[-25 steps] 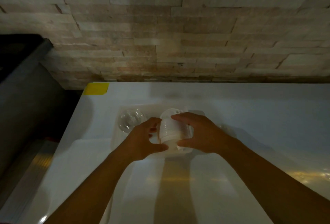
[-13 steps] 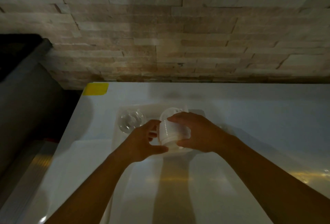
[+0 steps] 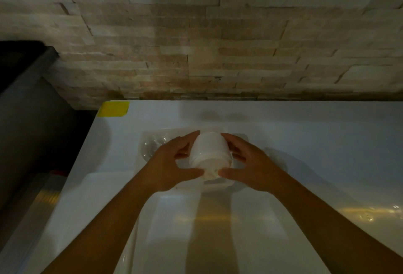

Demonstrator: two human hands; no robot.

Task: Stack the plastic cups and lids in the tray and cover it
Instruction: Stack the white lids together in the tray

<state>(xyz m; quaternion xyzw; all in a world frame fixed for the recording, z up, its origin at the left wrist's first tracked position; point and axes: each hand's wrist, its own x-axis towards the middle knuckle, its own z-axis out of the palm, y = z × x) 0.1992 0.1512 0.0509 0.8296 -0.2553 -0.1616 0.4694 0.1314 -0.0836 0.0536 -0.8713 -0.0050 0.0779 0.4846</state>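
Observation:
A stack of white plastic cups (image 3: 210,153) lies tilted on its side over the clear plastic tray (image 3: 144,140) in the middle of the white surface. My left hand (image 3: 172,164) grips the stack from the left and my right hand (image 3: 250,164) grips it from the right, thumbs near the stack's near end. A pile of clear lids (image 3: 152,147) sits in the tray's left part, partly hidden behind my left hand. The tray's floor under the cups is hidden.
The white surface (image 3: 327,142) runs to a stone brick wall (image 3: 218,44) at the back. A yellow tag (image 3: 113,109) sits at its far left corner. A dark grey cabinet (image 3: 26,121) stands to the left. A large clear sheet or cover (image 3: 218,230) lies near me.
Both hands have shifted around the cup stack: the left hand moved up along its left side, the right hand slid lower, and the stack now lies more toward the far side.

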